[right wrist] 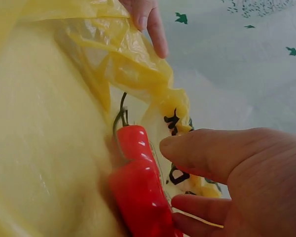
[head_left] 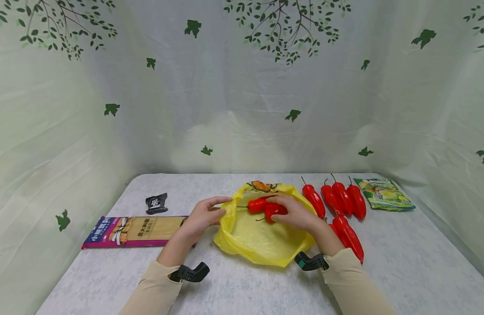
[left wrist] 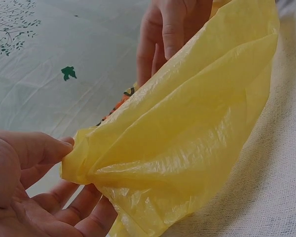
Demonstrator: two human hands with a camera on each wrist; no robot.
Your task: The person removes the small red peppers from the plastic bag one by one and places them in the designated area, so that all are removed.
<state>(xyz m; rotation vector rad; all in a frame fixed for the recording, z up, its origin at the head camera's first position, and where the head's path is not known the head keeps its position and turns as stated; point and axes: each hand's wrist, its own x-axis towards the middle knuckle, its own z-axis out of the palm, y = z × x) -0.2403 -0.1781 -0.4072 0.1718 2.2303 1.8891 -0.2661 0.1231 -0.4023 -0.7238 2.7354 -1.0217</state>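
Note:
A yellow plastic bag lies with its mouth spread wide on the table. Its left rim is pinched between the thumb and fingers of my left hand, also plain in the left wrist view on the yellow plastic. Inside the bag are two red chili peppers with dark stems. My right hand is at the peppers inside the bag mouth. In the right wrist view its thumb stands apart from the red peppers, and its fingertips are right beside them.
More red chili peppers lie right of the bag, several in all, some close to my right forearm. Behind them is a green and yellow packet. On the left are a long pack of dried noodles and a small black packet.

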